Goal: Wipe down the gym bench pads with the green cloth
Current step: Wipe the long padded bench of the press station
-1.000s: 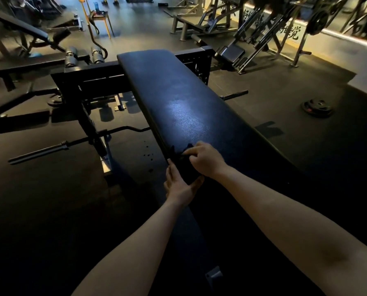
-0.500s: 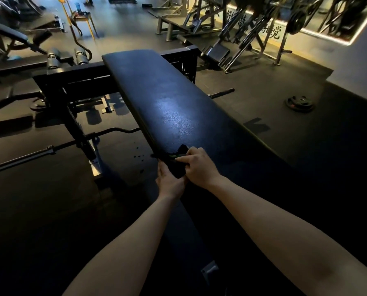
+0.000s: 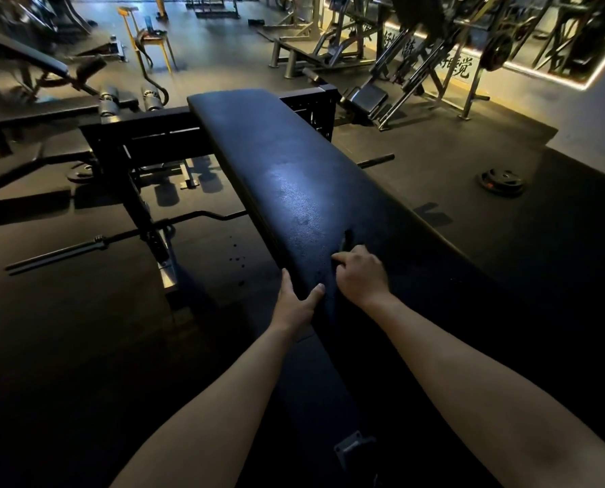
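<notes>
Your right hand (image 3: 359,276) grasps the cloth (image 3: 345,243) on the bench pad (image 3: 276,153); your left hand (image 3: 295,301), at eight o'clock, rests flat, released. Bunched cloth could skip patches.

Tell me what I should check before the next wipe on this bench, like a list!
1. Cloth gripped: the right hand curls round the cloth. Ok.
2. Cloth on the bench pad: the hand holds it down on the pad's top. Ok.
3. Left hand steadying: it rests on the pad's left edge, thumb on top. Ok.
4. Path ahead: nothing lies on the far stretch of the pad. Ok.
5. Which parts are already clean: the light is too dim. Cannot tell.
</notes>
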